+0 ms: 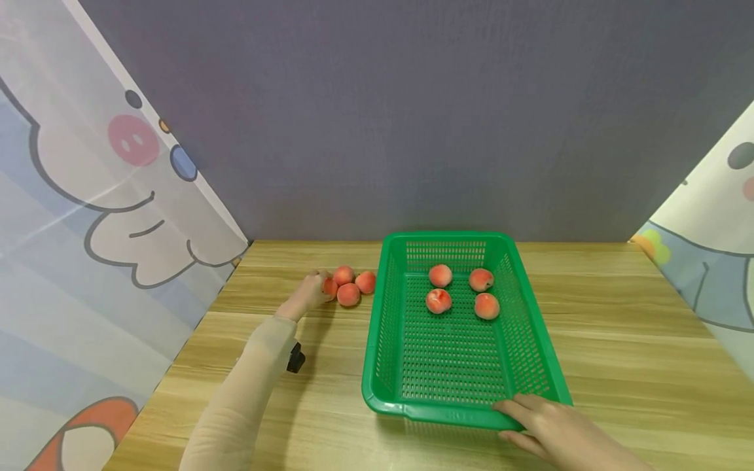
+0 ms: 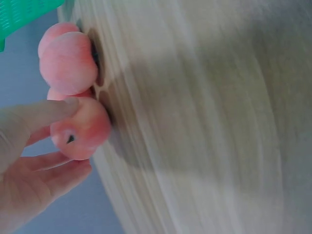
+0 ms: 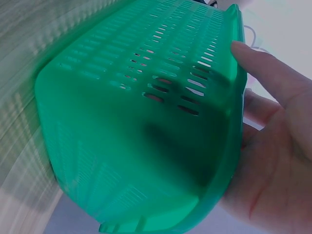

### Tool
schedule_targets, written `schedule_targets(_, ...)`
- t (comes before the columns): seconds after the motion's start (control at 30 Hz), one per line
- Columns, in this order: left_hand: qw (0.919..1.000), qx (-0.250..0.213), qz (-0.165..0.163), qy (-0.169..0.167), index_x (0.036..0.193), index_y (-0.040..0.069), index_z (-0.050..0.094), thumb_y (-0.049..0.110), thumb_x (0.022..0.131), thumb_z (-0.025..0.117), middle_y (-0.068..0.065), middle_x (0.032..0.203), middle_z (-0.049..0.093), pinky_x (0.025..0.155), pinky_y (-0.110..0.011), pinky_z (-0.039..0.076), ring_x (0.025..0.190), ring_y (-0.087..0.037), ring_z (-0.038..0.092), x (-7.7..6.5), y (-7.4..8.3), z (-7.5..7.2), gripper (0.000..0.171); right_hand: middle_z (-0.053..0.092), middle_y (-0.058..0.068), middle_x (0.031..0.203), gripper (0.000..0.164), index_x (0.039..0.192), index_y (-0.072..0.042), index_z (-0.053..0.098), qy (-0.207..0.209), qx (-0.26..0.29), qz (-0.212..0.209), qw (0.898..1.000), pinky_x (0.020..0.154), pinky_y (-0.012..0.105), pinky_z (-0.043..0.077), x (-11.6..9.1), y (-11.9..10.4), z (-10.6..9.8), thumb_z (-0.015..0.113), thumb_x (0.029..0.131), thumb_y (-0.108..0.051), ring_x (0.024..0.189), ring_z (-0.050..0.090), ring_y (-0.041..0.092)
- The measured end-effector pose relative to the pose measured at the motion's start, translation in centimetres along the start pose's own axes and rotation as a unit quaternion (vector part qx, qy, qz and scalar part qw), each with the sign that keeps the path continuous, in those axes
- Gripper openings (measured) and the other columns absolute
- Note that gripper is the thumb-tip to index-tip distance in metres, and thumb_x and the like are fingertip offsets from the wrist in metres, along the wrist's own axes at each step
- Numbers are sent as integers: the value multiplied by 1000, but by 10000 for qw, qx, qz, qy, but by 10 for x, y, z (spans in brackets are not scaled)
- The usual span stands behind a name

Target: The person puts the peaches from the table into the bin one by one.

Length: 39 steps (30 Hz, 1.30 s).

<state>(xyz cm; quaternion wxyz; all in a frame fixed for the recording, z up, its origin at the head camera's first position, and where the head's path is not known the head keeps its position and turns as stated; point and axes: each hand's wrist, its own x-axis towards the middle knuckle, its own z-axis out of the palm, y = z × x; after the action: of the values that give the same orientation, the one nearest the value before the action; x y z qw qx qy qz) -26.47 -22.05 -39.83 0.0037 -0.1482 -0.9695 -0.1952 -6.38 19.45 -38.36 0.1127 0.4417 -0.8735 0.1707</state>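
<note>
My left hand (image 1: 307, 294) reaches to the far left of the table and pinches a peach (image 2: 92, 127) between thumb and fingers. In the left wrist view the peach shows its dark stem hollow. Beside it several more peaches (image 1: 348, 294) sit in a tight cluster on the wood, left of a green plastic basket (image 1: 436, 412). Down at the basket's near right corner, my right hand (image 1: 550, 425) grips the rim. Its thumb (image 3: 263, 63) lies on the outer side, and the other fingers go over the rim to the inside, partly hidden.
Inside the basket, several peaches (image 1: 439, 301) lie toward the far end on its slotted floor. The wooden table (image 1: 612, 340) meets a grey wall (image 1: 412, 118) behind. Cartoon-printed sheets (image 1: 88, 261) hang at both sides.
</note>
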Motion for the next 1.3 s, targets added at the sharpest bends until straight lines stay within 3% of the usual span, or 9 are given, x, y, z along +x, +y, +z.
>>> schedule_targets(0.17,9896,-1432,-94,-25,86,-5,55,-4,83,49,-14,101,57,70,-29,39,87,-24,50,1,-1,4,7,62,0,81,28,98,-10,62,42,23,-33,10000,49,20,47,0,0,0,66,77,-28,69,61,14)
schedule_targets(0.3,9622,-2667,-544,-115,83,-5,55,1,90,34,-10,100,59,69,-30,36,87,-24,47,2,3,6,23,63,1,83,28,99,-11,62,-4,-3,94,10000,50,22,48,-1,0,0,66,77,-28,71,62,17)
schedule_targets(0.47,9449,-3099,-1030,-224,81,-9,49,11,95,25,-19,82,47,68,-31,33,82,-26,43,4,5,7,34,63,2,84,28,99,-11,62,-28,4,143,9999,50,23,48,-2,0,1,66,78,-28,72,62,18)
schedule_targets(0.5,9580,-2705,-934,-198,82,-10,49,9,94,31,-20,80,47,68,-30,35,81,-26,44,5,5,7,29,63,2,84,28,99,-11,62,-25,16,137,9999,50,23,48,-2,1,1,66,78,-28,72,62,17)
schedule_targets(0.67,9652,-2435,-931,-197,87,-11,50,6,93,33,-21,84,48,67,-29,35,83,-28,45,5,4,7,25,63,1,83,28,99,-10,62,18,30,91,10000,50,22,48,-2,1,1,66,77,-27,71,62,16)
schedule_targets(0.83,9938,-991,-501,-93,98,-7,55,1,85,53,-19,93,54,72,-32,42,85,-26,50,5,3,6,15,63,1,83,28,98,-10,62,19,-17,88,10000,50,23,49,-2,1,0,67,77,-27,71,62,17)
schedule_targets(0.9,9931,-1057,-488,-105,99,-6,55,2,86,51,-18,96,54,74,-33,42,86,-26,50,5,3,6,15,63,1,83,28,98,-10,62,7,-31,94,10000,50,23,49,-2,1,0,67,77,-28,71,62,18)
schedule_targets(1.07,9511,-2915,-1008,-158,100,0,58,15,96,23,-12,106,55,77,-30,35,93,-24,45,2,3,6,39,63,1,83,28,98,-10,62,-42,-1,104,9999,51,24,49,-2,1,0,66,78,-28,72,62,18)
schedule_targets(1.3,9710,-2112,-1113,-144,97,-1,52,16,97,24,-17,116,42,77,-34,35,98,-27,42,-4,7,2,32,63,1,84,28,98,-9,62,6,11,57,10000,51,23,48,-2,1,-1,66,78,-28,71,62,16)
